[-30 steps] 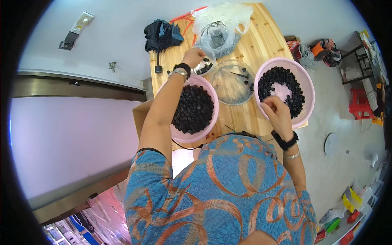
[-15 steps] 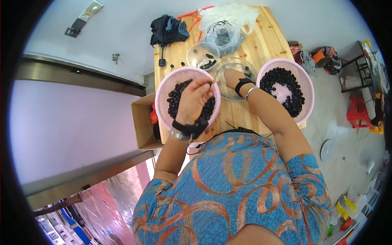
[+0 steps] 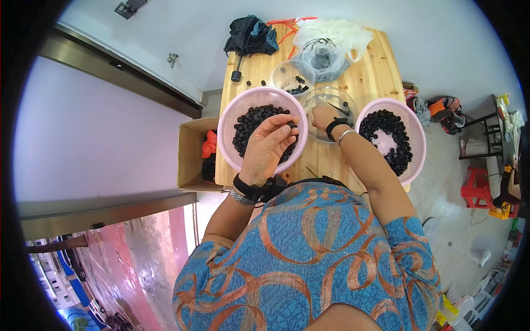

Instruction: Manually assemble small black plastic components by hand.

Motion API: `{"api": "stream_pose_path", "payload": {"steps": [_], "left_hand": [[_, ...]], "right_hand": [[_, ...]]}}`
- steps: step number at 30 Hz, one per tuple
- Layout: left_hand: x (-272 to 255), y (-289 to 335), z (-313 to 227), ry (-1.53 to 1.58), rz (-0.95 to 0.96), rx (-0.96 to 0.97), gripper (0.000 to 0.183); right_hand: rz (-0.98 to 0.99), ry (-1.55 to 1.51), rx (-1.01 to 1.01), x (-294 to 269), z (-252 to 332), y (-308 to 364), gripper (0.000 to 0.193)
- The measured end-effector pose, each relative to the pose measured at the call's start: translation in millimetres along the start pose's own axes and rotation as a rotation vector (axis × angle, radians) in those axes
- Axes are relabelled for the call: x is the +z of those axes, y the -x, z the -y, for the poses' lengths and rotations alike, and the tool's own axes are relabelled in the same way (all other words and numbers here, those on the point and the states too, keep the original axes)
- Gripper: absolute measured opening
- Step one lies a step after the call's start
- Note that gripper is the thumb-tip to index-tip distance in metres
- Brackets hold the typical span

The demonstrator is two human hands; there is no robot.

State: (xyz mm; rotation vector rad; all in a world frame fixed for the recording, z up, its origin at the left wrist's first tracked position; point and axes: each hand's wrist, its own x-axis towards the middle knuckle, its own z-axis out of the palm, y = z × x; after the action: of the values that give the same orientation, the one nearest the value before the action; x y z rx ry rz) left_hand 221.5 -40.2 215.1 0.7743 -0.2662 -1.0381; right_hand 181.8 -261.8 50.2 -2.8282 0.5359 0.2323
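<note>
My left hand [image 3: 266, 148] is raised over the left pink basket [image 3: 226, 132], thumb and fingers pinching a small round black plastic piece [image 3: 293, 125]. Beneath it, many similar black pieces [image 3: 255, 118] fill the basket. My right hand [image 3: 323, 118] reaches down into a clear round bowl [image 3: 314, 95], its fingers curled together; what they hold, if anything, is hidden. Beside that hand in the bowl lie a slender dark item [image 3: 339, 108] and a small black piece [image 3: 345, 103].
A second pink basket [image 3: 419, 135] on the right holds more black pieces around a bare centre. Behind stand a clear tub [image 3: 277, 77] with some pieces, clear plastic bags [image 3: 353, 39] and a folded umbrella [image 3: 249, 36]. A cardboard box [image 3: 186, 160] adjoins the table's left side.
The whole view has shifted, so the table sits slightly further right and lower. My left hand keeps its pinch over the basket, and my right hand stays in the clear bowl.
</note>
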Motion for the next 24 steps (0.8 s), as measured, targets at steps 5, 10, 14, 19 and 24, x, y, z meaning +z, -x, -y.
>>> {"api": "stream_pose_path", "payload": {"steps": [5, 10, 14, 19, 24], "left_hand": [[10.3, -2.9, 0.7, -0.038, 0.055, 0.024, 0.022], [19.0, -2.7, 0.2, -0.052, 0.073, 0.063, 0.023], [33.7, 0.1, -0.6, -0.071, 0.117, 0.055, 0.024], [44.1, 0.3, 4.3, -0.085, 0.2, -0.014, 0.028], [49.1, 1.5, 8.5, 0.056, 0.214, -0.114, 0.025]], "right_hand": [[-0.076, -0.657, 0.143, -37.8, -8.6, 20.8, 0.019], [-0.187, -1.782, 0.175, -112.9, 26.7, 97.0, 0.014], [-0.253, -2.016, 0.087, -135.2, 52.2, 145.0, 0.013], [-0.29, -2.116, -0.108, -151.3, 71.6, 168.1, 0.012], [-0.331, -2.13, -0.077, -155.3, 76.8, 177.4, 0.011]]}}
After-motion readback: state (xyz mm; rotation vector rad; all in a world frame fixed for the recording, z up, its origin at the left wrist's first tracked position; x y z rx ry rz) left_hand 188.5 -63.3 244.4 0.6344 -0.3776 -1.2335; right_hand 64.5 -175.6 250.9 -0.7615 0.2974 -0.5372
